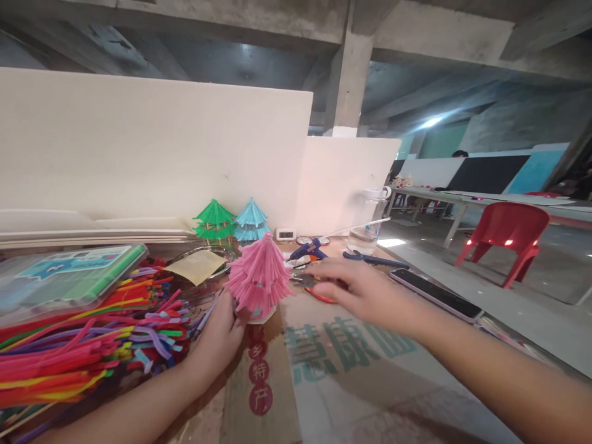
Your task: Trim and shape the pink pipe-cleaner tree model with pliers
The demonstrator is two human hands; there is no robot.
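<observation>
My left hand [221, 332] rests on the cardboard-covered table [351, 382], fingers closed around the base of a pink pipe-cleaner tree [259, 277] that stands upright. My right hand [365, 291] reaches forward over the table, fingers stretched toward a red-handled tool [320, 296] lying just beyond the tree; motion blurs the fingers and I see nothing in them. A green tree [214, 221] and a light blue tree [251, 221] stand behind, against the white partition.
A heap of coloured pipe cleaners [87, 336] fills the left side under a plastic box [65, 274]. A blue glue gun [306, 249], blue pliers [370, 259], a glass jar [369, 222] and a phone [435, 295] lie at right. A red chair [506, 237] stands beyond.
</observation>
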